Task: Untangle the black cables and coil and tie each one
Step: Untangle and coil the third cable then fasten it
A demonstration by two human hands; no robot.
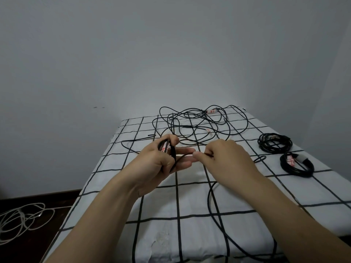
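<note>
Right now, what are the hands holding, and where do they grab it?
One black cable. The left hand grips its coiled part; the right hand pinches the loose strand right beside the coils.

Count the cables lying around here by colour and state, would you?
Neat black cable coils on the checked sheet: 2
Half-wound black cable held by left hand and right hand: 1
Loose black cable tangle: 1
White cable heap on floor: 1
Total: 5

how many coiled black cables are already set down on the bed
2, both at the right edge of the grid-patterned white sheet: a far coiled black cable and a nearer coil. The left hand holds another, unfinished.
</note>
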